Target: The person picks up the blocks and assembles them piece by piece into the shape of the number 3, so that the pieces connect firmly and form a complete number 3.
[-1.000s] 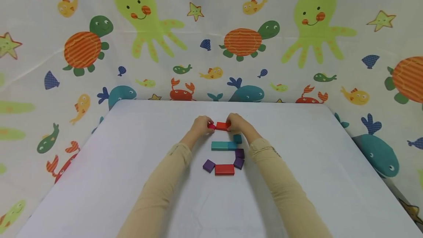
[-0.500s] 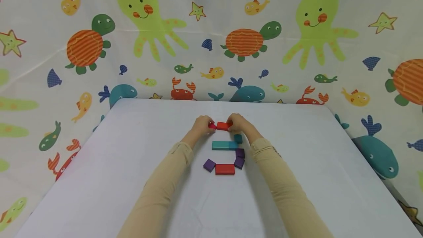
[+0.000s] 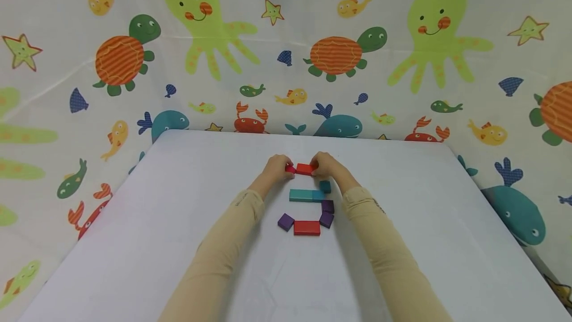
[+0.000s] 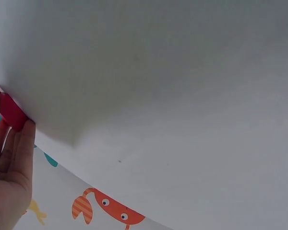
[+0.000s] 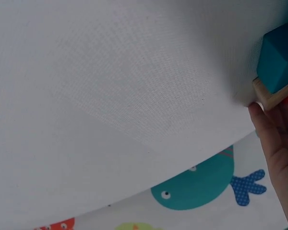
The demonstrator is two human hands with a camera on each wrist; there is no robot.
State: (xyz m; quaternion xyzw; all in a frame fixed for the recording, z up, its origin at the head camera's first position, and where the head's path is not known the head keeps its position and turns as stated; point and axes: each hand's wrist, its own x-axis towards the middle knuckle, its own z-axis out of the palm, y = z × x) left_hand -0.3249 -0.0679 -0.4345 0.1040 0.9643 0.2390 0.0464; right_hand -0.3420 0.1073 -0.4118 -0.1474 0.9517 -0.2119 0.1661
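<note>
In the head view my left hand (image 3: pixel 276 169) pinches a small pinkish-red block (image 3: pixel 290 168) at the left end of a red rectangular block (image 3: pixel 305 169). That red block lies flat on the white table. My right hand (image 3: pixel 327 164) is at its other end, fingers bent. From the right wrist, a pale wooden block (image 5: pixel 266 97) shows at the fingertips, close to a teal block (image 5: pixel 280 57); most of the grip is hidden. The left wrist view shows the pinkish-red block (image 4: pixel 12 112) between the thumb and fingers.
Nearer me lie a dark teal cube (image 3: pixel 325 187), a teal bar (image 3: pixel 301 195) with a bluer end (image 3: pixel 318 196), purple cubes (image 3: pixel 327 206) and another red block (image 3: pixel 307 228). A sea-animal cloth (image 3: pixel 286 53) hangs behind the white table (image 3: pixel 178 188).
The head view has shifted slightly, so everything appears a little further right. Both hands keep their places at the two ends of the red block.
</note>
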